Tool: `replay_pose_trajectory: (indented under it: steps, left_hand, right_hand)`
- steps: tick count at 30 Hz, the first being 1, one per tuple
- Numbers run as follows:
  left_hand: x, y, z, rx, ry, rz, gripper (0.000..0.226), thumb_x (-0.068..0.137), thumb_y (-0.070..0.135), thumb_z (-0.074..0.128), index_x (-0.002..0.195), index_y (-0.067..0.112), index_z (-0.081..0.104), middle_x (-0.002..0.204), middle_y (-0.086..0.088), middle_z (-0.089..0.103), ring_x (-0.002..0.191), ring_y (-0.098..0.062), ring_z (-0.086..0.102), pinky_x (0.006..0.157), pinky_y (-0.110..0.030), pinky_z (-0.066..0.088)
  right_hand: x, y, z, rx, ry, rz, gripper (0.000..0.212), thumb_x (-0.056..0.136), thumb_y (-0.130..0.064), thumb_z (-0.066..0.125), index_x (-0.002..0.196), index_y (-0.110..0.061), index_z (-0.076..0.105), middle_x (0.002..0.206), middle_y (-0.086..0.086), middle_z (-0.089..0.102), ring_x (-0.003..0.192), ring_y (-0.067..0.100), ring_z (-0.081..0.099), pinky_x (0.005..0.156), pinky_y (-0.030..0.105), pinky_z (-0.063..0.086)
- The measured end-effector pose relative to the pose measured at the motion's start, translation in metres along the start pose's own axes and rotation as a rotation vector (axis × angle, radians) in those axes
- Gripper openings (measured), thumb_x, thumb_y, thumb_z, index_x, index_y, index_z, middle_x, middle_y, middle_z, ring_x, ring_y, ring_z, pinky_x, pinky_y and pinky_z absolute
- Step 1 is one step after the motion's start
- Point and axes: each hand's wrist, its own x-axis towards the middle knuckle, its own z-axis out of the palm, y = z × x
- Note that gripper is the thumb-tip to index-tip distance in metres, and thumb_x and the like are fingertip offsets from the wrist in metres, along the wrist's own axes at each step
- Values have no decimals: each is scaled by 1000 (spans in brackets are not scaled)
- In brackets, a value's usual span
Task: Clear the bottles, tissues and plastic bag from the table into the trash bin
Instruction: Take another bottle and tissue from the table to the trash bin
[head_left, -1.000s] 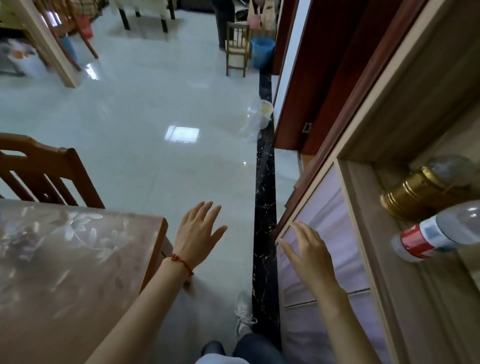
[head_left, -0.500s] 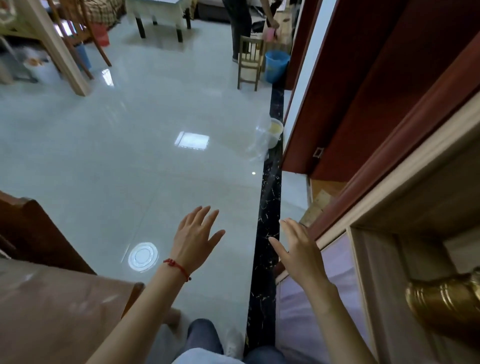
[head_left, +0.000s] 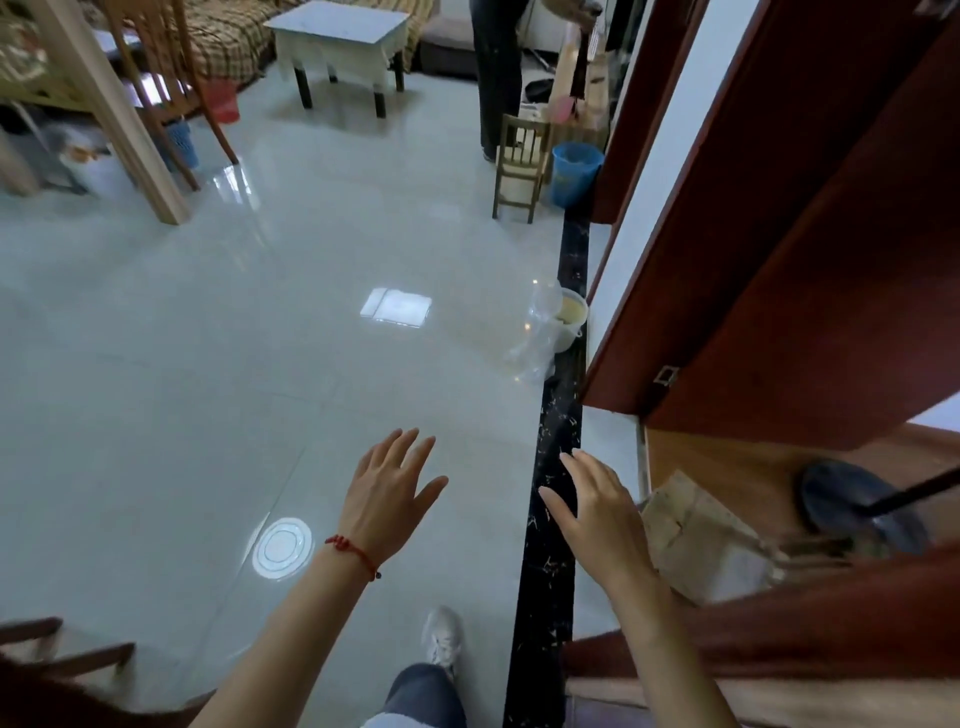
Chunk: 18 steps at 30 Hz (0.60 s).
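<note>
Hovering empty, both hands (head_left: 387, 493) (head_left: 602, 512) above open floor (head_left: 208, 364).

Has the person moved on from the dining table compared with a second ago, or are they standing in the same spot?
Yes. They have walked forward along the black floor strip: the table has dropped out of view, and the blue bin ahead looks nearer.
</note>
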Motion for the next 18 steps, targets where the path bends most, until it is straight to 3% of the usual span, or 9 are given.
replay_pose_trajectory:
  steps: [12,18]
  left_hand:
    - [155,-61,-16,-6,74,-109,72,93,56,12,112,7,61,112,-16,66,105,-35,61,83,-45,51]
    - [207,-83,-15,-10,105,-231,73,93,57,12,112,7,62,112,-16,66,106,-34,61,83,-46,50]
  right_hand:
    - [194,-16,5,-19,-32,-79,54,93,-43,43,138,-13,37,146,5,37,137,18,28,109,31,25]
    - [284,-22,9,-3,-48,-187,53,91,-38,50,134,-8,43,141,10,44,133,23,35,108,38,31]
